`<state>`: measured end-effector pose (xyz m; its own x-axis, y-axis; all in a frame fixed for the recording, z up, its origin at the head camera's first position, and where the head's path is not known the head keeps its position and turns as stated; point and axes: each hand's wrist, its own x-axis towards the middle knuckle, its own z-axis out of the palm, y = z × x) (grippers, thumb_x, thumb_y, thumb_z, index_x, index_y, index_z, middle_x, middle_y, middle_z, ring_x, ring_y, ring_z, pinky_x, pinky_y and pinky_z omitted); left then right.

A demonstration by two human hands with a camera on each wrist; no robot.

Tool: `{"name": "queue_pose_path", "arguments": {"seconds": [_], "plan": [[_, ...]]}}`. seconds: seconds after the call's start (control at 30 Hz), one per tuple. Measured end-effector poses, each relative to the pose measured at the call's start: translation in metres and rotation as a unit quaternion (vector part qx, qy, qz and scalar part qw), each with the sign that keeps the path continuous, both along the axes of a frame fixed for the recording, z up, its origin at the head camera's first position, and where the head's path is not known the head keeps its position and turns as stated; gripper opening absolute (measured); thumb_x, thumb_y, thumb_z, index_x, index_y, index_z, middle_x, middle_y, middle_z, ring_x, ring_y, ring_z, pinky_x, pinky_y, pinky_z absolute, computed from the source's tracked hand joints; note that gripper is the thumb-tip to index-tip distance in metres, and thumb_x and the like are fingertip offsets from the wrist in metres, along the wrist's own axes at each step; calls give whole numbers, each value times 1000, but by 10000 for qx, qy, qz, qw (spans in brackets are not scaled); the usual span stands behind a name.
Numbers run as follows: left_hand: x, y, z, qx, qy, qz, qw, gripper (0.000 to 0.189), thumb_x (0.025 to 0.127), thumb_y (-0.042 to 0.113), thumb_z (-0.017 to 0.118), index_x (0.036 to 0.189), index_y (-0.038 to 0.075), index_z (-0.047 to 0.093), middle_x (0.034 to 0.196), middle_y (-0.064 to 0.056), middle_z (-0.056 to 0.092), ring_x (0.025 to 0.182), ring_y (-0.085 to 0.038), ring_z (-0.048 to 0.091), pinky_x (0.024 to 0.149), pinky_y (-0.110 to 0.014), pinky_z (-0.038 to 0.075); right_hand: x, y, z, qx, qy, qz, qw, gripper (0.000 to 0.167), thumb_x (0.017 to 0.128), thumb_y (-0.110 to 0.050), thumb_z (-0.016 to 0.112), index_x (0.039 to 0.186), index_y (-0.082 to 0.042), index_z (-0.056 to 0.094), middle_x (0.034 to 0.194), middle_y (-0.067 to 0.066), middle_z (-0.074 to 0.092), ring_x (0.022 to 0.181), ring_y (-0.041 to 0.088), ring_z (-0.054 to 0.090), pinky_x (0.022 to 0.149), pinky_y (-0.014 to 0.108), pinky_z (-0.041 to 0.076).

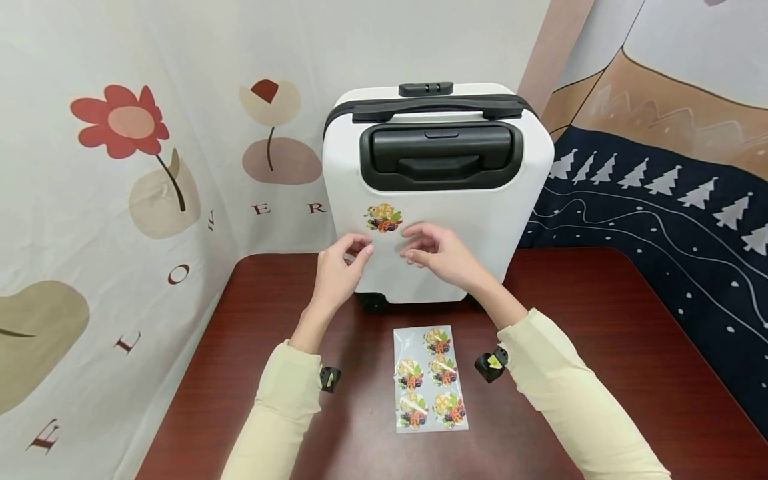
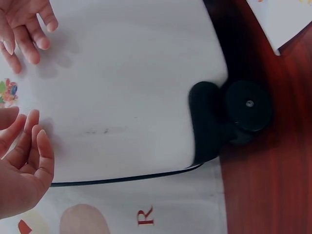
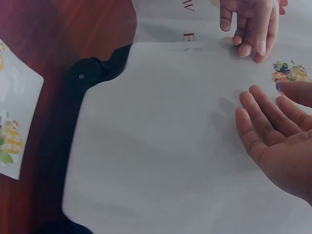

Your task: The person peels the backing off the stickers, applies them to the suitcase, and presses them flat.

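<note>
A white suitcase (image 1: 456,240) with black handles stands upright on the table. On its front, below the black handle recess, is a colourful fruit sticker (image 1: 384,218). My left hand (image 1: 343,267) is just below and left of that sticker, its fingers loosely bent and nothing between them. To the sticker's lower right, my right hand (image 1: 441,252) hovers close over the suitcase with relaxed fingers, also holding nothing. The right wrist view shows the right palm (image 3: 278,146) facing the white surface. In front of the suitcase lies a sticker sheet (image 1: 429,380) bearing several fruit stickers.
The reddish-brown table (image 1: 576,320) extends to both sides of the suitcase. Behind it hangs a pale printed cloth (image 1: 210,67), with a dark tree-patterned cloth (image 1: 648,200) on the right. A black caster wheel (image 2: 249,105) sits at the suitcase's lower corner.
</note>
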<state>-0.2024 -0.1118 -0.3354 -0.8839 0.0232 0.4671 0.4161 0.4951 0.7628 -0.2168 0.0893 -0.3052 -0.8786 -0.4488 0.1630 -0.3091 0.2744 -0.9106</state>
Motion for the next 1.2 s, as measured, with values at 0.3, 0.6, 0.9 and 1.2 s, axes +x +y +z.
{"name": "queue_pose_path", "arguments": {"seconds": [0.3, 0.6, 0.9, 1.2], "plan": [[5, -5, -29, -69, -422, -42, 9991, 15, 87, 13, 62, 98, 4, 66, 84, -7, 64, 78, -18, 57, 67, -30, 46, 4, 15, -39, 202, -473, 137, 9986, 29, 88, -6, 58, 115, 6, 55, 96, 19, 65, 87, 31, 61, 77, 51, 47], [13, -10, -65, -109, -1036, -186, 9944, 17, 86, 11, 62, 101, 3, 65, 84, -8, 65, 75, -19, 60, 68, -32, 47, 12, 37, -82, 426, -959, 68, 9945, 30, 90, -7, 54, 115, 10, 52, 95, 18, 64, 81, 22, 61, 72, 39, 51], [23, -11, -96, -496, -1776, -425, 9819, 21, 87, 13, 62, 105, 3, 63, 86, -6, 64, 79, -20, 62, 68, -34, 49, 20, 53, -109, 530, -1354, -253, 9891, 27, 90, -4, 53, 112, 10, 53, 94, 19, 63, 87, 37, 59, 72, 42, 50], [32, -6, -121, -590, -2371, -746, 9668, 26, 87, 13, 61, 110, 1, 60, 89, -8, 64, 81, -23, 62, 69, -35, 50, 27, 70, -144, 598, -1679, -589, 9822, 27, 88, -5, 55, 110, 11, 53, 97, 25, 60, 89, 37, 58, 74, 45, 50]]}}
